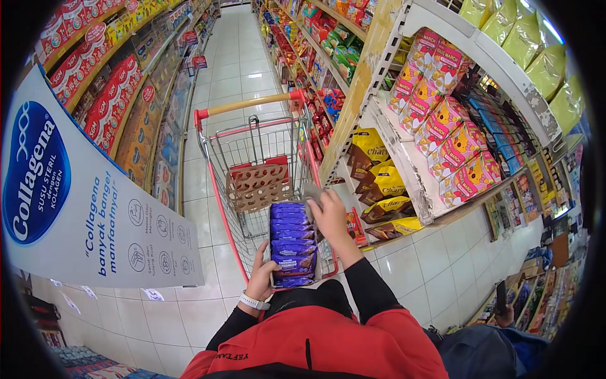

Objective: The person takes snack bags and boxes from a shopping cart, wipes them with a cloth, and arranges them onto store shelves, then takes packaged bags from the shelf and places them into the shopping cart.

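Observation:
An open box of purple snack packets (293, 246) sits at the near end of a shopping cart (218, 189), its packets lined up in a row. My left hand (259, 278) grips the box's near left side, thumb over the packets and index finger stretched along the edge. At the box's far right corner, my right hand (331, 218) is closed on a small grey cloth-like piece (310, 193). That piece is blurred, and its exact kind does not show. A brown panel with oval holes (259, 187) stands inside the cart, beyond the box.
To the left stands a white and blue Collagena sign (101, 196). Yellow pouches (382, 180) and pink March packs (451, 139) fill shelves on the right. A tiled aisle (233, 63) runs ahead between shelves. Another person's hand (505, 316) holds a dark phone-like object at lower right.

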The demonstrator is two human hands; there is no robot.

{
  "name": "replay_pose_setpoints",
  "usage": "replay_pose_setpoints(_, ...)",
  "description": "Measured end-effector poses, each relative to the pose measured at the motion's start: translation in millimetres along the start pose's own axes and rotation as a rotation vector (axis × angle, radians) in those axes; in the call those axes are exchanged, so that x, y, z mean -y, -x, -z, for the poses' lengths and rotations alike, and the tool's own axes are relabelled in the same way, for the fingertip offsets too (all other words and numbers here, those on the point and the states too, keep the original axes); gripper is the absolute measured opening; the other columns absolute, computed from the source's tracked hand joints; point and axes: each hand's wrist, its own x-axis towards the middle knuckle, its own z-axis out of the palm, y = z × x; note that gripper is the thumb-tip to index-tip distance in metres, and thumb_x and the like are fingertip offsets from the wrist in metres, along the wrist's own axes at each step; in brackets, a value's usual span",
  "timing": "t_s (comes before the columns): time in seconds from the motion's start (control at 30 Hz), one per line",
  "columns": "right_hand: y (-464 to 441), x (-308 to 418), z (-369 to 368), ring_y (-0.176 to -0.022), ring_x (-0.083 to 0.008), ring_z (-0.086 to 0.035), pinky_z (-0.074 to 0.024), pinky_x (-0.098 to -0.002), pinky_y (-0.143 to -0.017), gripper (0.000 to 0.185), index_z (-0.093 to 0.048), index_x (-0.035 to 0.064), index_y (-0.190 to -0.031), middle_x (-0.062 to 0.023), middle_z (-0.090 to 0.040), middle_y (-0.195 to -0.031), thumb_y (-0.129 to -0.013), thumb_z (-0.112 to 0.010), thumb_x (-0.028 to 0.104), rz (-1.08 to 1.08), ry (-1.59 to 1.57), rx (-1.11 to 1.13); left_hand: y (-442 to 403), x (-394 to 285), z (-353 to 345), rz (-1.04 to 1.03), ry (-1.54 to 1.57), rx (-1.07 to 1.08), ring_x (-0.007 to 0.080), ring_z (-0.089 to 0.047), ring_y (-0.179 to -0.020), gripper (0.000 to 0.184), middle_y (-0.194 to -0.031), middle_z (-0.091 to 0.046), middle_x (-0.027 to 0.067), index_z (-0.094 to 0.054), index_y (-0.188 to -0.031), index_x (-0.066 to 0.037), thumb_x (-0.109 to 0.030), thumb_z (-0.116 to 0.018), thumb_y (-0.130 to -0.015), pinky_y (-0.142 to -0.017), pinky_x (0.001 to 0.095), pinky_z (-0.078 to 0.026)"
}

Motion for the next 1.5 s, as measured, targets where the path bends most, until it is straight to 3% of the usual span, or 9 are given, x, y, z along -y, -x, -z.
replay_pose_setpoints(0.33,84,-47,5,-0.095,-0.0228,-0.063,-0.0479,-0.0329,-0.084,0.043,-0.059,0.0036,-0.115,-0.0148,-0.066,-0.102,-0.086,-0.072,0.031,-0.444,-0.476,0.183,-13,-8,21,-0.08,0.139,-0.153,0.0281,-0.051,-0.117,0.086,-0.132,-0.047,0.0132,-0.018,-0.149,-0.012,-0.002,-0.05,-0.07,-0.098,0.0456,-0.046)
replay_pose_setpoints(0.43,86,-21,24,-0.112,-0.0233,-0.056,-0.0445,-0.0341,-0.094,0.07,-0.043,0.0023,-0.135,-0.0177,-0.058,-0.122,-0.088,-0.067,0.048,-0.799,-0.755,0.827,-25,2,35,-0.076,0.076,-0.169,0.0256,-0.052,-0.112,0.086,-0.13,-0.048,0.0127,-0.017,-0.15,-0.014,-0.001,-0.049,-0.072,-0.096,0.0427,-0.044)
replay_pose_setpoints(0.57,104,-40,-8,-0.131,-0.0247,-0.042,-0.0363,-0.0335,-0.106,0.089,-0.028,0.0018,-0.149,-0.0197,-0.04,-0.144,-0.087,-0.065,0.055,-0.848,-1.002,0.964,-25,13,30,-0.027,0.075,-0.071,0.0202,-0.055,-0.099,0.088,-0.117,-0.055,0.0117,-0.012,-0.152,-0.018,0.002,-0.049,-0.075,-0.089,0.0352,-0.045)
replay_pose_setpoints(0.73,113,-38,-9,-0.131,-0.0255,-0.043,-0.0347,-0.0345,-0.108,0.088,-0.031,-0.0009,-0.148,-0.0187,-0.042,-0.144,-0.084,-0.07,0.046,-0.855,-0.933,1.016,-33,33,48,0.096,-0.13,0.03,0.0181,-0.056,-0.088,0.091,-0.11,-0.056,0.012,-0.005,-0.153,-0.02,-0.003,-0.055,-0.079,-0.077,0.0305,-0.047)
replay_pose_setpoints(0.9,139,-43,-7,-0.123,-0.0256,-0.05,-0.0393,-0.0335,-0.103,0.084,-0.032,0.0009,-0.148,-0.0196,-0.05,-0.136,-0.081,-0.071,0.031,-0.928,-0.963,0.836,-35,26,50,0.152,-0.416,0.077,0.0231,-0.059,-0.104,0.091,-0.125,-0.054,0.0159,-0.002,-0.153,-0.009,-0.004,-0.059,-0.081,-0.089,0.0339,-0.049)
replay_pose_setpoints(1.0,152,-47,-9,-0.12,-0.0253,-0.053,-0.0417,-0.0343,-0.1,0.084,-0.033,0.0025,-0.148,-0.0207,-0.053,-0.132,-0.079,-0.072,0.032,-0.986,-0.96,0.786,-26,13,30,-0.738,-1.359,-0.13,0.0362,-0.05,-0.12,0.093,-0.138,-0.041,0.0245,-0.018,-0.147,0.004,-0.015,-0.074,-0.076,-0.106,0.0431,-0.038)
replay_pose_setpoints(1.03,156,-48,-9,-0.119,-0.0242,-0.053,-0.0417,-0.0343,-0.1,0.083,-0.035,0.0024,-0.147,-0.0201,-0.054,-0.132,-0.079,-0.072,0.032,-1.006,-0.947,0.768,-21,1,16,-0.817,-1.269,-0.122,0.038,-0.048,-0.12,0.08,-0.132,-0.046,0.0211,-0.039,-0.138,0.0,-0.02,-0.078,-0.072,-0.105,0.0443,-0.036)
replay_pose_setpoints(1.13,171,-57,-16,-0.118,-0.0228,-0.054,-0.0421,-0.0341,-0.099,0.082,-0.037,0.002,-0.146,-0.019,-0.055,-0.131,-0.079,-0.071,0.033,-1.027,-0.906,0.763,-24,-5,5,-0.749,-1.49,0.15,0.0338,-0.048,-0.117,0.068,-0.126,-0.05,0.0144,-0.051,-0.127,-0.004,-0.023,-0.079,-0.069,-0.097,0.0438,-0.039)
replay_pose_setpoints(1.5,176,-52,-13,-0.115,-0.0179,-0.053,-0.0401,-0.0297,-0.099,0.07,-0.042,-0.0014,-0.142,-0.01,-0.058,-0.127,-0.082,-0.067,0.025,-1.067,-0.892,0.782,-37,14,-13,-0.702,-1.826,0.245,0.0276,-0.05,-0.099,0.071,-0.105,-0.052,0.0087,-0.059,-0.114,-0.006,-0.037,-0.086,-0.056,-0.079,0.0423,-0.039)
